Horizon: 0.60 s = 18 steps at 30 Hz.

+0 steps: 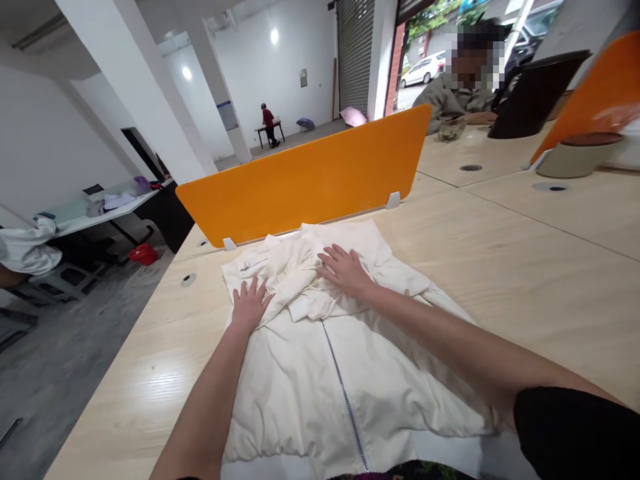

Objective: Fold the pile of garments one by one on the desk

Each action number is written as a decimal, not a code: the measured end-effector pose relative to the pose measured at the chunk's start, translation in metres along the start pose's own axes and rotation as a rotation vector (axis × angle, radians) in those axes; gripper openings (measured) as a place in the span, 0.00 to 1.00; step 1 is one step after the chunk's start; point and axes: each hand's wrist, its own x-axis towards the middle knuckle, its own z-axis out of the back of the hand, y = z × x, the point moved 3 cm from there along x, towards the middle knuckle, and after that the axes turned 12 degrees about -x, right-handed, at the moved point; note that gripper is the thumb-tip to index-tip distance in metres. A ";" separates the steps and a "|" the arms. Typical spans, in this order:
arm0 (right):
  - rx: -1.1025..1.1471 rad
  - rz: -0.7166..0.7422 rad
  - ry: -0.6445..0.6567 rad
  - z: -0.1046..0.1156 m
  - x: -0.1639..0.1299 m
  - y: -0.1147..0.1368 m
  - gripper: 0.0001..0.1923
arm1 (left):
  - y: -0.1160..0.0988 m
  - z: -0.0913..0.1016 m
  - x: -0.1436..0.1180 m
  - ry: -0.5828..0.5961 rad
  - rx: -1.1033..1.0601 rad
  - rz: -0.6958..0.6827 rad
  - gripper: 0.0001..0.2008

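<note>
A cream zip-up jacket [280, 387] lies on the wooden table with its hem toward me. Its metal zipper [344, 393] runs up the middle, and the sleeves are folded across the upper part. Small dark stitching or print shows at the upper left of the cloth. My left hand [250, 303] rests on the left side of the jacket, fingers spread. Flat on the folded cloth at upper middle lies my right hand [344, 270], also with its fingers apart. Neither hand grips anything. White material peeks out under the hem.
An orange divider [310, 173] stands upright just beyond the jacket. Across the table [545, 280], a person sits near a glass bowl [451, 130] and a dark screen [537, 97]. A lidded container [577, 155] stands at right. A red bucket [143, 254] is on the floor at left.
</note>
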 end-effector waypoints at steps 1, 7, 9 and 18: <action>-0.025 0.009 0.016 0.001 0.012 0.002 0.25 | 0.000 -0.006 -0.001 0.011 0.034 0.010 0.28; -0.079 -0.036 0.167 -0.017 0.057 0.022 0.30 | 0.001 -0.012 -0.003 0.020 0.073 0.087 0.31; -0.111 -0.044 0.238 -0.032 0.052 0.023 0.28 | 0.003 -0.011 -0.004 0.007 0.037 0.116 0.32; -0.164 -0.054 0.371 -0.042 0.041 0.015 0.28 | 0.015 -0.009 -0.004 0.029 -0.092 0.254 0.35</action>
